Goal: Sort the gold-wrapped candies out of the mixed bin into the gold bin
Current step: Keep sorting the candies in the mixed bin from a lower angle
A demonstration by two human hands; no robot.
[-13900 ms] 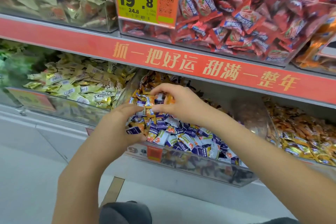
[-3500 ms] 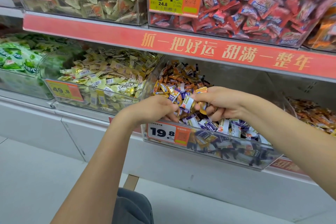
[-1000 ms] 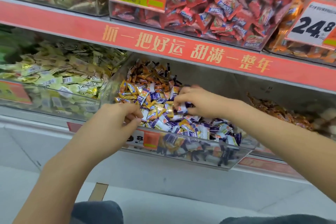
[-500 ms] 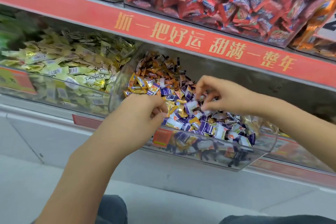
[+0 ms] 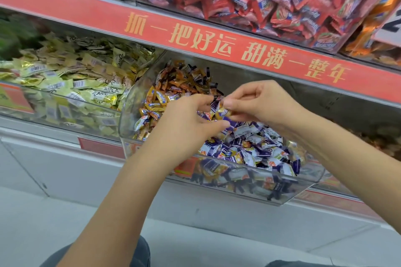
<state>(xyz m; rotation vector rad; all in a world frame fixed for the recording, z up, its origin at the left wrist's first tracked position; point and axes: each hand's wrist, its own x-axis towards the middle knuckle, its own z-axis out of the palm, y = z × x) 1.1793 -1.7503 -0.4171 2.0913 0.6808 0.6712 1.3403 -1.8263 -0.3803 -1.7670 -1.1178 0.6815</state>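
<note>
Both hands hang over the mixed bin point(image 5: 282, 193). The right hand point(image 5: 260, 104) pinches a gold-wrapped candy point(image 5: 223, 111) above the bin's middle; the left hand point(image 5: 184, 123), fingers loosely curled beside it, holds nothing visible. The gold bin point(image 5: 65, 102) adjoins the mixed bin's left wall.

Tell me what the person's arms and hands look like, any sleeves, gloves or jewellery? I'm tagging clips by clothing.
Both forearms are bare up to the frame edge: no sleeves show. The left hand and right hand wear no gloves, and no rings, watch or bracelet are visible. Dark grey trousers show at the bottom of the view.
</note>
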